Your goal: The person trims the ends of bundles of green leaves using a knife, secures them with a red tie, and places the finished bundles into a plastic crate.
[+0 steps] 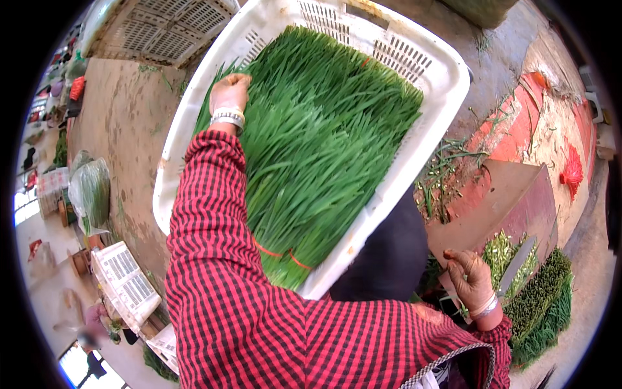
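Observation:
A white plastic crate (357, 250) stands before me, filled with bundles of Chinese chives (316, 131). Orange-red bands (300, 260) hold the bundles near the crate's close end. My left hand (230, 92) is at the left edge of the leaves inside the crate, fingers curled down; whether leaves are in its grip is hidden. Off to the right, my right hand (468, 279) is half curled, its thumb and index finger apart with nothing visible between them. Close by it lie a knife blade (517, 267) and trimmed stem pieces (498, 255).
More bundled greens (539, 306) lie at the lower right, beside a brown board (491, 199). Red ties (572, 170) rest on the right. White crates (127, 279) and a plastic bag of greens (91, 187) stand left. Another person (96, 318) is at the far lower left.

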The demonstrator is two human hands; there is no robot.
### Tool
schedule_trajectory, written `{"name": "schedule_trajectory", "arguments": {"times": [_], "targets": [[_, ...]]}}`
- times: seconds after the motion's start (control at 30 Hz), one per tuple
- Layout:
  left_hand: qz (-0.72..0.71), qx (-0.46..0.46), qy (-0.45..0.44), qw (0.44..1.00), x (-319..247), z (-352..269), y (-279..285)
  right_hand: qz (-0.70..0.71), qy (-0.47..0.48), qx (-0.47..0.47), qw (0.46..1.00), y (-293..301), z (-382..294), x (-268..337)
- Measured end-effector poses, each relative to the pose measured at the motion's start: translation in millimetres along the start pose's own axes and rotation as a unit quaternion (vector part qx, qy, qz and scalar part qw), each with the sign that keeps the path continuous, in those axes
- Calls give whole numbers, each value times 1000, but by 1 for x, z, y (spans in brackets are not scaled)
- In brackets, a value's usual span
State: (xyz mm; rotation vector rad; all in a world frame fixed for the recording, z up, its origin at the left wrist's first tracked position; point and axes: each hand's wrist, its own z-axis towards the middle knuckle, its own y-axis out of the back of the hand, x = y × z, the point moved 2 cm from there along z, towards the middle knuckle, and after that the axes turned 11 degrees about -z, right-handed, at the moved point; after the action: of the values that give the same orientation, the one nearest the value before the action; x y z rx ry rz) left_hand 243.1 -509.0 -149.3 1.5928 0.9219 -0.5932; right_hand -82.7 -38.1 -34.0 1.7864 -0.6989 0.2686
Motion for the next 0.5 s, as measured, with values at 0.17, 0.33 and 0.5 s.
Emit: {"name": "schedule_trajectory", "arguments": {"times": [0.17,0.33,0.5], "targets": [[-240,62,-93,964,-62,-60,11,11,19,-70,997,13,-30,-2],[-346,392,-206,827,-132,-240,-20,29,-27,-113,993,19,-79,-5],[-47,193,-526,827,-94,-302,-29,9,-104,-208,973,28,-152,-33]]}}
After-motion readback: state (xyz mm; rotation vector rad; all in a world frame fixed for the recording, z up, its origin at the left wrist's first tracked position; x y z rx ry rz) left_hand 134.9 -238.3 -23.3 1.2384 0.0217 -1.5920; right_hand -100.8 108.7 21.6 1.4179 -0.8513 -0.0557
